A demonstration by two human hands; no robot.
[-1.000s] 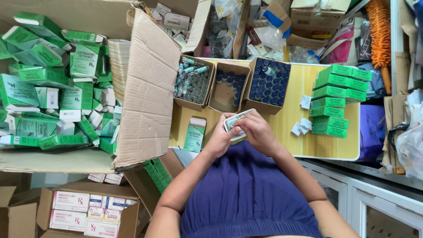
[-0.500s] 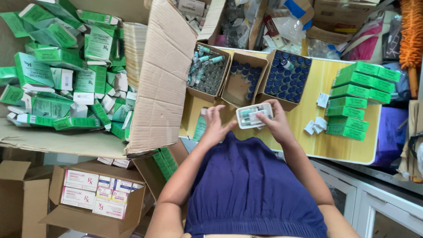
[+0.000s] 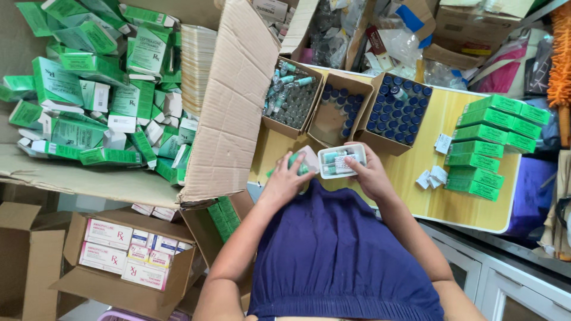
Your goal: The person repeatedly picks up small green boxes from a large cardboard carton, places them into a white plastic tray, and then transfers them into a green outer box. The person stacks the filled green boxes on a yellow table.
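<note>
My right hand [image 3: 372,173] holds a small white plastic tray [image 3: 340,161] with vials lying in it, just above the near edge of the yellow table [image 3: 452,205]. My left hand [image 3: 284,181] rests on a flat green and white carton [image 3: 302,160] at the table's near left side, fingers curled over it. Both hands are close together in front of my blue top. Three small cardboard boxes stand behind them: one with clear vials [image 3: 289,95], one half filled with blue-capped vials [image 3: 336,110], one full of blue caps [image 3: 395,110].
A big open cardboard box [image 3: 229,119] at the left holds a heap of green cartons [image 3: 89,89]. Stacked green cartons [image 3: 491,142] and small white folded leaflets [image 3: 434,175] lie on the table's right. A box of pink and white packs [image 3: 128,252] sits on the floor.
The white tray has come away from the left hand and now sits in the right hand. The left hand has dropped onto the green carton. The view has shifted slightly.
</note>
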